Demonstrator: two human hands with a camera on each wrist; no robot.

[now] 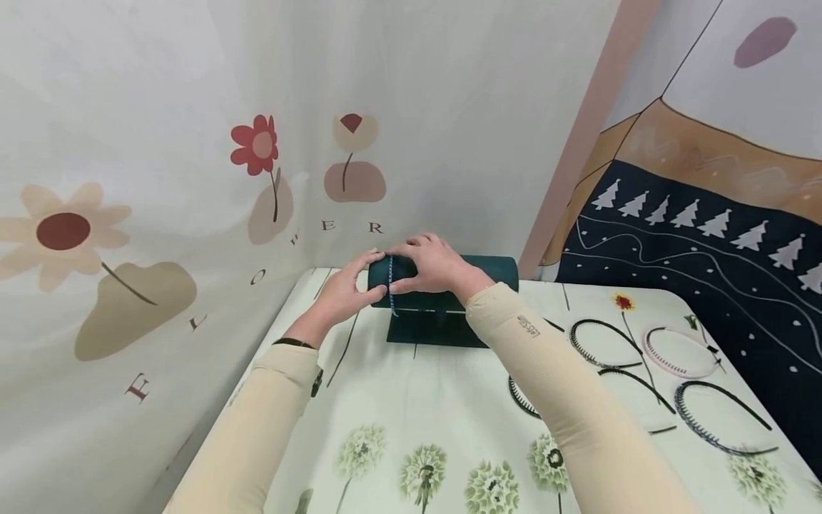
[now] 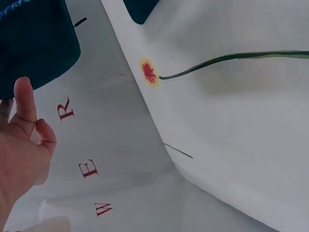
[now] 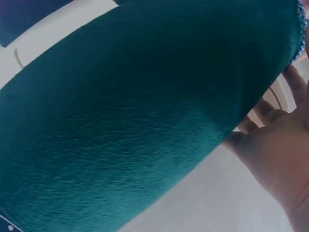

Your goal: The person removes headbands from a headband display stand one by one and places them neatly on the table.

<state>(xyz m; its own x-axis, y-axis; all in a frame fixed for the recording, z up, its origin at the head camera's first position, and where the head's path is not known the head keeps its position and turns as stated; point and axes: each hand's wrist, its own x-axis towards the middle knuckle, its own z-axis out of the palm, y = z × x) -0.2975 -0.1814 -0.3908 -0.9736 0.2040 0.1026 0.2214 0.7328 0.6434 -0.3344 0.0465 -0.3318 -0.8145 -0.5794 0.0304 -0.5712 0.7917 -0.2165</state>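
Note:
A dark teal velvet roll display stand (image 1: 494,270) stands at the back of the table. Over its left end goes a thin blue braided headband (image 1: 391,275), one tip hanging below the roll. My left hand (image 1: 340,291) holds the band from the left, thumb low in front and fingers up top. From the right, my right hand (image 1: 437,265) grips it, thumb and fingers spread over the roll. The left wrist view shows some left fingers (image 2: 25,99) beside the roll's end. In the right wrist view the velvet roll (image 3: 120,121) hides much of the work.
Several headbands lie on the table's right side, among them a black one (image 1: 604,323), a pink one (image 1: 648,350) and a dark beaded one (image 1: 690,421). The right sleeve (image 1: 559,371) covers part of another. A printed curtain (image 1: 449,107) hangs right behind the stand.

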